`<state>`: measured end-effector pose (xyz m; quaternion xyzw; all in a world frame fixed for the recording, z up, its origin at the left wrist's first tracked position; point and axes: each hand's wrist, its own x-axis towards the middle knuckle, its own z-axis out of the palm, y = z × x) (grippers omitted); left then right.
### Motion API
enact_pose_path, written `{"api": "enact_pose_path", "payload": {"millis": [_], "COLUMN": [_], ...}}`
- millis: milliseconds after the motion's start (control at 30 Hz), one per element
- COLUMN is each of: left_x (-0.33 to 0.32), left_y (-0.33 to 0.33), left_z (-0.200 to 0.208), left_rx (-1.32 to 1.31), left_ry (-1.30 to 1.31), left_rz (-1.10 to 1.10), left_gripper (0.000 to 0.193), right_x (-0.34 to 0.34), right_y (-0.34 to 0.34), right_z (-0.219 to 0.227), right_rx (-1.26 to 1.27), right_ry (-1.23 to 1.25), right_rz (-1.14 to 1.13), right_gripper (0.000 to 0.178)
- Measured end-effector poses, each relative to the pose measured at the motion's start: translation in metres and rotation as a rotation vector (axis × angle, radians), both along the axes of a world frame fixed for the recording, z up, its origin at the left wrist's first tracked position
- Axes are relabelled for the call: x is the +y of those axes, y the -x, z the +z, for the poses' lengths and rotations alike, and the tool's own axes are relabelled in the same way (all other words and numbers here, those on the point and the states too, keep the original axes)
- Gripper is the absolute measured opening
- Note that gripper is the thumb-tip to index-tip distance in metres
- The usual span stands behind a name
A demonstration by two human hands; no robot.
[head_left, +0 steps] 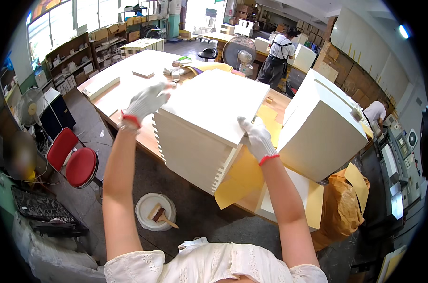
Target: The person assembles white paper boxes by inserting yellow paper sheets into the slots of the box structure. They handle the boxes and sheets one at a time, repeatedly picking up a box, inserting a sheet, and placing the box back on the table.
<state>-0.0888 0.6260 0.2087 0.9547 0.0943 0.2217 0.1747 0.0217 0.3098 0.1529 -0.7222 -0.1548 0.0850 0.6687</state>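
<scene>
A large white box-shaped piece (190, 148), perhaps a cabinet body, rests tilted at the worktable's near edge. Toothed notches run down its left and right front edges. My right hand (257, 137), in a white knit glove with a red cuff, is closed on the right edge of the box's top panel (218, 101); its thumb lies on top and the other fingers are partly hidden. By the far left corner of that panel is my left hand (147, 101), gloved alike and a little blurred. Its fingers are apart and hold nothing; whether they touch the panel I cannot tell.
A second white box (320, 125) stands to the right on the wooden table (148, 61), with yellow sheets (242, 181) between. On the floor are a white bucket (145, 207) with a brush (161, 215) across it, a red chair (82, 165) and a brown bag (339, 207). Two people work farther off.
</scene>
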Motion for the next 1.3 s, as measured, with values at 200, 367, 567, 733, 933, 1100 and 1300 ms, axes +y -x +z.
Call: {"api": "enact_pose_path", "payload": {"millis": [200, 367, 567, 733, 933, 1100, 1300], "left_x": [0.068, 0.079, 0.074, 0.072, 0.086, 0.038, -0.007], "left_y": [0.013, 0.001, 0.0, 0.006, 0.004, 0.018, 0.042], "left_z": [-0.081, -0.096, -0.073, -0.066, -0.076, -0.062, -0.084], "left_rx": [-0.147, -0.294, -0.078, -0.023, -0.093, -0.076, -0.923], "left_ry": [0.206, 0.431, 0.594, 0.481, 0.733, 0.417, 0.374], "left_rz": [-0.218, -0.263, -0.205, -0.137, -0.283, -0.043, 0.109], "left_gripper": [0.045, 0.031, 0.03, 0.032, 0.03, 0.035, 0.036], "right_x": [-0.014, 0.0, -0.001, 0.003, 0.002, -0.01, -0.127], "right_y": [0.068, 0.067, 0.06, 0.061, 0.065, 0.065, 0.098], "right_z": [0.005, -0.005, -0.015, -0.016, -0.012, -0.028, -0.114], "right_rx": [-0.499, -0.752, -0.83, -0.81, -0.734, -0.686, -0.815], "right_ry": [0.443, 0.502, 0.427, 0.421, 0.46, 0.398, 0.225], "right_rz": [0.117, 0.06, 0.039, 0.034, 0.016, 0.082, 0.022], "right_gripper": [0.074, 0.062, 0.057, 0.058, 0.058, 0.054, 0.044]}}
